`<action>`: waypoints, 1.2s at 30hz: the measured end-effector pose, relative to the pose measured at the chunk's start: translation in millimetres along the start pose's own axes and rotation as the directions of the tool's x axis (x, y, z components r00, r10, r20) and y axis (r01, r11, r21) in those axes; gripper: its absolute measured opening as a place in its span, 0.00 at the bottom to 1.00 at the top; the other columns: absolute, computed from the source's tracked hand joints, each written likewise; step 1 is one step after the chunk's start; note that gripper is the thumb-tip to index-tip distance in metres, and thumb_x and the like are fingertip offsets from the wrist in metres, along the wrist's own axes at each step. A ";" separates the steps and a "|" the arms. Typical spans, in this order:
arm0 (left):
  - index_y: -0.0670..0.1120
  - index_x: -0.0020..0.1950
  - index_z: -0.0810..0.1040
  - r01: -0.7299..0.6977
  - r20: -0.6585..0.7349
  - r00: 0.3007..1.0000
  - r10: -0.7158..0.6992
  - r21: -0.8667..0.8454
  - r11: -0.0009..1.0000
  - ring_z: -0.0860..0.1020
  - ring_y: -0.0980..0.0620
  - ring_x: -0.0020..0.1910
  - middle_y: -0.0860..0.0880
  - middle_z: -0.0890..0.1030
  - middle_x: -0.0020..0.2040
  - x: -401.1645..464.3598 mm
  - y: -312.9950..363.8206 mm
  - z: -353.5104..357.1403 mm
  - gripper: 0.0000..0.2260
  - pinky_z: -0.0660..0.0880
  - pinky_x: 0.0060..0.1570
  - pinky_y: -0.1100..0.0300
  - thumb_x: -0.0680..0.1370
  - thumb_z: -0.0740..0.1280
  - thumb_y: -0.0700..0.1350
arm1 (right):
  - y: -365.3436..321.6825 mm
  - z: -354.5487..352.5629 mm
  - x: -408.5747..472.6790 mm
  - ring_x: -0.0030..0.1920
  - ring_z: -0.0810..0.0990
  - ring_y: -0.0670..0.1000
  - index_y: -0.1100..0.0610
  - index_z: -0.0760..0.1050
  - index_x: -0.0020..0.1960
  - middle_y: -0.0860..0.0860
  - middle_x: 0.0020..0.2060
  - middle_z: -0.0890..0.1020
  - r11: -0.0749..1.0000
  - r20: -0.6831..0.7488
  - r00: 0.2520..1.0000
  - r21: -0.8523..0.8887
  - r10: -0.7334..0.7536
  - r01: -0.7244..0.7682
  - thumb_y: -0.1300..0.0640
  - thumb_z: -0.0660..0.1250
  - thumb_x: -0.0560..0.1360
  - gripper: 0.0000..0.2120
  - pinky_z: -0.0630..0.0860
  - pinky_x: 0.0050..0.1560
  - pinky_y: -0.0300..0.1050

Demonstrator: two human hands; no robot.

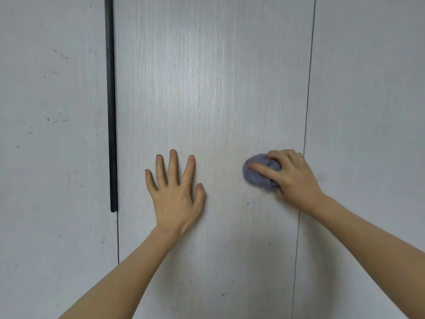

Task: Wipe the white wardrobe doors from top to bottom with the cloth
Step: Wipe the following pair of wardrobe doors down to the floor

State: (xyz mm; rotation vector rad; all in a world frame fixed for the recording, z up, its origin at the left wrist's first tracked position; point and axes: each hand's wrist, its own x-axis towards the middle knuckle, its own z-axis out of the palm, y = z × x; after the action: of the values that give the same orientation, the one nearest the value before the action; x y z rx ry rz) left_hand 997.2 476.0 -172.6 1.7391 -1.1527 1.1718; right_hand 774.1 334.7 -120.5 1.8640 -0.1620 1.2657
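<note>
At nine o'clock is the left white wood-grain wardrobe door (pixel 53 157). It has little dark specks and scuffs on it, so it looks like it needs a wipe too. Next to it, at about ten o'clock, runs a long thin black bar handle (pixel 111 100) that goes straight up and down.

In the middle is the middle white wardrobe door (pixel 207 77). The left hand (pixel 176 192) lies flat on it at about seven o'clock, with the fingers straight and spread wide. It holds nothing. I think it is there to keep the door from wobbling, and that is a good idea.

At about four o'clock, the right hand (pixel 291 176) is curled around a small balled-up blue-grey cloth (pixel 258 172) and presses it on the same door, close to the thin dark gap (pixel 307 125) beside the next door. The two hands are well apart.

To do this step well, I would press the cloth firmly and slide it down in a straight line, going with the grain. Then start the next strip a bit over the last one. Small dark spots show below the cloth, near six o'clock, so go all the way down. Opening the cloth out flatter would clean more at once.

At three o'clock is the right white wardrobe door (pixel 368 111), with nothing touching it.
</note>
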 end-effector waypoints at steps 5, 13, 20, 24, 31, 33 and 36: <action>0.48 0.72 0.66 -0.037 -0.038 0.999 0.038 0.020 0.999 0.54 0.33 0.72 0.40 0.62 0.73 -1.3 11.2 4.4 0.25 0.51 0.66 0.33 0.76 0.54 0.54 | 27.5 -17.1 36.1 0.51 0.69 0.64 0.54 0.73 0.66 0.64 0.55 0.72 0.762 -0.098 0.759 0.162 0.644 -0.626 0.74 0.56 0.62 0.34 0.71 0.48 0.57; 0.49 0.70 0.69 -0.161 -0.114 0.979 0.167 0.061 0.985 0.58 0.36 0.72 0.40 0.67 0.71 -21.7 26.7 25.0 0.23 0.52 0.66 0.34 0.75 0.58 0.53 | -36.2 6.5 -78.6 0.49 0.69 0.55 0.48 0.67 0.63 0.53 0.54 0.68 0.968 0.144 0.957 0.019 -0.250 0.250 0.67 0.60 0.65 0.28 0.69 0.45 0.49; 0.50 0.71 0.68 -0.175 -0.087 0.980 0.181 0.078 0.982 0.58 0.36 0.72 0.41 0.66 0.72 -27.7 29.1 27.0 0.23 0.54 0.65 0.34 0.77 0.56 0.55 | 1.1 -12.3 -50.2 0.48 0.68 0.56 0.50 0.67 0.65 0.54 0.53 0.67 0.985 0.013 0.985 0.001 0.170 -0.170 0.71 0.64 0.65 0.32 0.72 0.41 0.50; 0.51 0.72 0.65 -0.189 -0.067 0.979 0.195 0.087 0.978 0.57 0.37 0.72 0.41 0.65 0.73 -28.0 26.2 25.7 0.24 0.54 0.65 0.35 0.78 0.55 0.56 | -48.1 2.2 -71.1 0.48 0.67 0.56 0.54 0.66 0.66 0.56 0.53 0.66 0.891 -0.087 0.887 0.087 0.453 -0.446 0.73 0.66 0.63 0.34 0.73 0.42 0.50; 0.50 0.71 0.68 -0.309 0.018 0.951 0.309 0.095 0.946 0.61 0.39 0.71 0.42 0.67 0.72 -47.0 -7.1 12.7 0.23 0.55 0.66 0.38 0.77 0.57 0.53 | -102.3 17.6 -93.8 0.45 0.70 0.54 0.52 0.68 0.64 0.54 0.52 0.69 0.992 0.074 0.990 0.048 -0.121 0.117 0.65 0.50 0.79 0.18 0.70 0.42 0.48; 0.50 0.71 0.67 -0.316 0.056 0.949 0.311 0.097 0.944 0.61 0.39 0.71 0.42 0.66 0.72 -51.7 -15.8 7.5 0.23 0.55 0.66 0.38 0.77 0.57 0.52 | -83.6 20.2 -63.9 0.45 0.69 0.54 0.54 0.67 0.65 0.55 0.52 0.69 0.995 -0.039 0.994 0.023 0.101 -0.100 0.67 0.56 0.73 0.22 0.71 0.39 0.48; 0.51 0.71 0.66 -0.294 0.123 0.951 0.282 0.094 0.951 0.60 0.39 0.71 0.41 0.65 0.72 -54.6 -21.8 2.0 0.23 0.54 0.66 0.37 0.76 0.55 0.51 | -91.8 26.2 -33.9 0.47 0.69 0.55 0.55 0.66 0.67 0.55 0.53 0.67 0.846 -0.165 0.831 0.153 0.531 -0.510 0.71 0.59 0.68 0.29 0.73 0.40 0.49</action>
State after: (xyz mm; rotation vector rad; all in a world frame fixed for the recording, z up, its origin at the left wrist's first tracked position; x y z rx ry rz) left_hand 1008.3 496.3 -226.7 1.7769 -1.4715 1.3503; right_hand 824.8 362.5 -203.7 1.8248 -0.5365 1.8601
